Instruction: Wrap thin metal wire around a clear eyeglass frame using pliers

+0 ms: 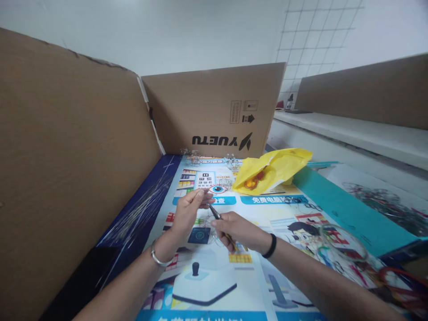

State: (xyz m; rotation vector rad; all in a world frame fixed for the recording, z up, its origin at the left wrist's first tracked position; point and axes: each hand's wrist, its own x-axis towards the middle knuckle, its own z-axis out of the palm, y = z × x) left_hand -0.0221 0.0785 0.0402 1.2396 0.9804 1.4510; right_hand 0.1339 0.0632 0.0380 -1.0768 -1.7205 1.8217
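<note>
My right hand [236,228] is wrapped round a pair of pliers [216,212] with yellow handles. The jaws point up and left, reaching the fingertips of my left hand [189,207]. Those fingers are pinched together, thumb on top, just beyond the plier tips. Whatever they grip is too thin and blurred to name. Both hands are held above a printed poster [207,285] that covers the table. Faint thin wire shows on the poster below and beside the hands.
A yellow bag [294,162] with something orange at its mouth lies ahead. Cardboard panels stand left [73,133] and behind [200,107]. Straight wires [140,200] lie on the left. Tangled wire [377,198], a clear coil [363,254] and red strands [397,274] are on the right.
</note>
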